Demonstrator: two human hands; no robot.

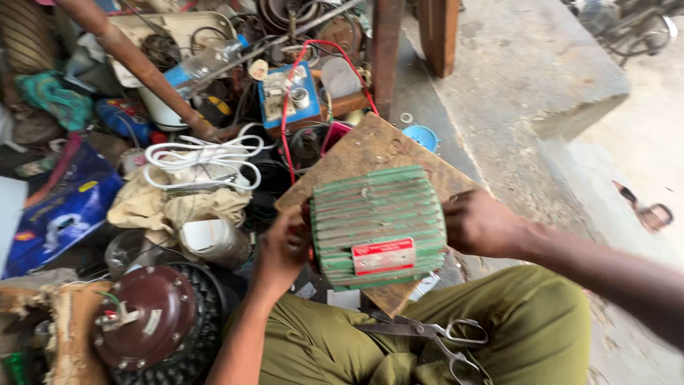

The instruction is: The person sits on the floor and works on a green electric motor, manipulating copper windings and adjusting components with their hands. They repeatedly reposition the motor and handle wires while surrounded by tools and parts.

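Head view: we see our left hand (281, 249) pressed against the left end of a green ribbed motor housing (377, 224), fingers curled on its edge, and our right hand (481, 224) closed on its right end, so the housing is clamped between both. It rests on a worn wooden board (370, 146) that sits tilted over our lap, with a red plate on the side facing us.

A pair of scissors (434, 335) lies on our green trousers just below the board. To the left sit a brown domed fan motor (146, 314), a coil of white cable (203, 157) and a blue box with a red wire (288, 96) among heaped scrap. Another person's arm (142, 68) reaches into that heap from the upper left.

In our judgement, the main risk is the housing sliding off the sloping board if either hand loosens, since it looks heavy and the board has no lip. It could then land on the scissors or our legs.
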